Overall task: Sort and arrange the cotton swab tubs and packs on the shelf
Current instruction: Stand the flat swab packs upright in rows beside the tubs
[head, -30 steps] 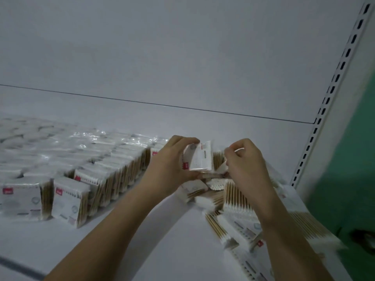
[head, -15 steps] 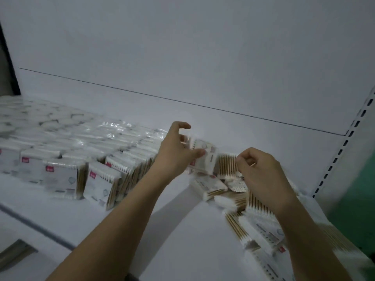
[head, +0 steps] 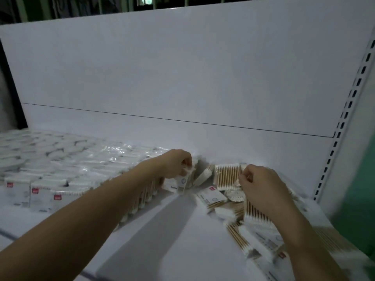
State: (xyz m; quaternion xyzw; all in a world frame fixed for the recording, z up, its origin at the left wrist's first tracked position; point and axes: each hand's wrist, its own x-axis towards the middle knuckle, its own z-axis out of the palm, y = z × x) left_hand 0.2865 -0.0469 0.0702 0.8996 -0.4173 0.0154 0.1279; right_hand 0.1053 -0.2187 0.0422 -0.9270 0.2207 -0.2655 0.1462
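Note:
Upright cotton swab packs point(head: 60, 191) with red labels stand in rows across the left of the white shelf point(head: 162, 230). My left hand point(head: 176, 166) grips the top of one pack point(head: 182, 184) at the right end of those rows, set on the shelf. My right hand point(head: 261, 185) has its fingers curled and pinches the edge of a pack with wooden sticks point(head: 227, 176) standing at the back. A loose pile of packs point(head: 253, 230) lies under and around my right forearm.
The white back panel point(head: 182, 78) rises behind the shelf. A slotted upright point(head: 345, 118) runs along the right side, with a green surface point(head: 363, 179) beyond it. More white packs or tubs point(head: 30, 145) fill the far left.
My left hand has carried its pack leftward and down to the end of the standing rows. My right hand stayed at the loose pile. The view has tilted upward.

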